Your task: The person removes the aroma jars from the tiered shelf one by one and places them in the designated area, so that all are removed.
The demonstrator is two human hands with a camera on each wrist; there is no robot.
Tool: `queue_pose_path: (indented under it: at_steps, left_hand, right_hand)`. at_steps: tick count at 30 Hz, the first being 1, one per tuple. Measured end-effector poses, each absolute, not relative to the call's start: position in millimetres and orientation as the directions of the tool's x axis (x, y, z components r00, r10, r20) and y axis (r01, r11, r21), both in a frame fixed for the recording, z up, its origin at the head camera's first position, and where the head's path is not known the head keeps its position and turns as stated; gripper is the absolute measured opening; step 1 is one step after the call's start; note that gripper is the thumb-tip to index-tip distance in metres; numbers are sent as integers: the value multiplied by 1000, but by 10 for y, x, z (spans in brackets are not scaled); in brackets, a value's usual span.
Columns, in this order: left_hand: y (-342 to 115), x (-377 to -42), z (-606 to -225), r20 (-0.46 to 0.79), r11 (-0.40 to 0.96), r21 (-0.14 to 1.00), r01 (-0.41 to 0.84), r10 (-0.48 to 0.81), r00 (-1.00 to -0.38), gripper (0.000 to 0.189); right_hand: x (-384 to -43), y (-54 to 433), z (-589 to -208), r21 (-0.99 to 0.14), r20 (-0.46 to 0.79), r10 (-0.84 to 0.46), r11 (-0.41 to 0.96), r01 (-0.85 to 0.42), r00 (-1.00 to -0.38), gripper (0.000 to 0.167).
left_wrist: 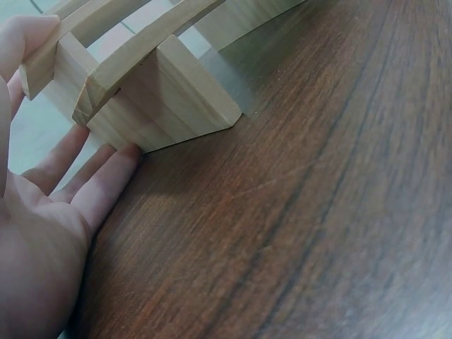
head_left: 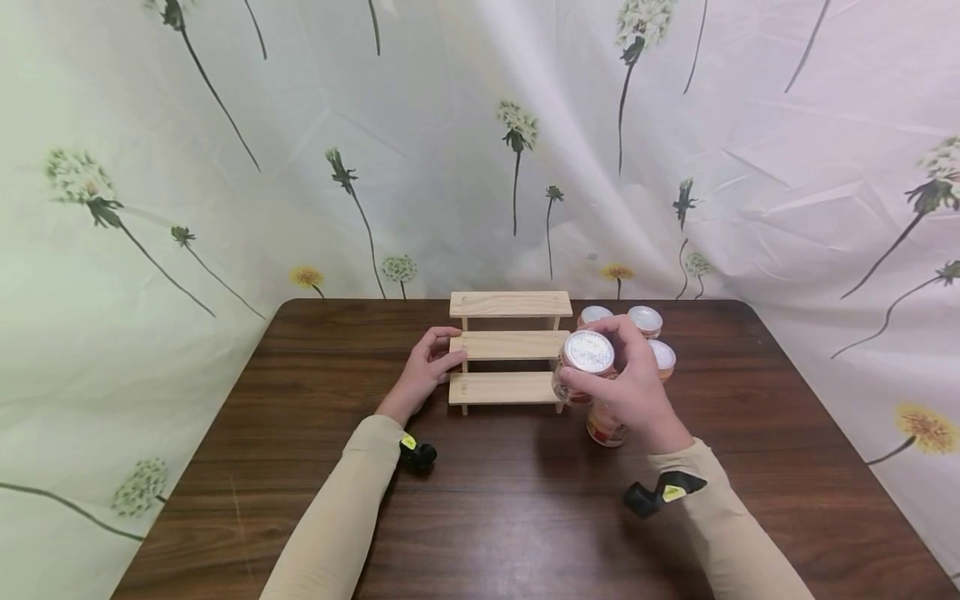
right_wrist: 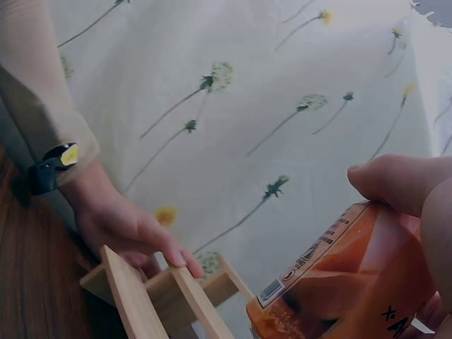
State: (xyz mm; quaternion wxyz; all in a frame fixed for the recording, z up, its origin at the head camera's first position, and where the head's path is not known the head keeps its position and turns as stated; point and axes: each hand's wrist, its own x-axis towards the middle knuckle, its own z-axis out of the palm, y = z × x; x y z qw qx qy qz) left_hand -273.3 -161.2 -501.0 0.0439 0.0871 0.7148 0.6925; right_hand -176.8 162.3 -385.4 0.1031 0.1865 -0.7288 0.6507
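Note:
My right hand [head_left: 633,387] grips a jar [head_left: 588,354] with a silvery-white lid and holds it up by the right end of a small wooden three-step rack [head_left: 510,387]. Orange fruit pieces are printed on the jar's label [right_wrist: 339,275]. At the rack's left end is my left hand [head_left: 423,371], thumb and fingers about the end of the middle shelf. In the left wrist view, several of its fingers [left_wrist: 106,183] touch the rack's side panel [left_wrist: 169,106]. Part of the rack's right side is hidden behind the held jar.
Two lidded jars, one at the left [head_left: 596,313] and one at the right [head_left: 645,319], stand behind my right hand. Another jar [head_left: 662,358] stands to its right, and one [head_left: 606,427] below the held jar. A dandelion-print cloth [head_left: 450,167] hangs behind the dark wooden table [head_left: 487,508].

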Motion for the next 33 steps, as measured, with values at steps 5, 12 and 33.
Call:
queue_pose_path:
  at_steps: [5, 12, 33]
  left_hand:
    - [-1613, -2727, -5003, 61, 36, 997, 69, 181, -982, 43]
    - [-1609, -2710, -4989, 56, 35, 997, 63, 180, -982, 43]
    - [-1620, -2704, -4984, 65, 33, 997, 73, 189, -980, 46]
  right_hand:
    - [-1742, 1749, -3826, -914, 382, -103, 105, -391, -919, 56]
    - [-1722, 1933, -3809, -900, 423, -40, 97, -425, -905, 54]
    - [-1582, 2436, -3888, -908, 414, 103, 110, -404, -904, 54]
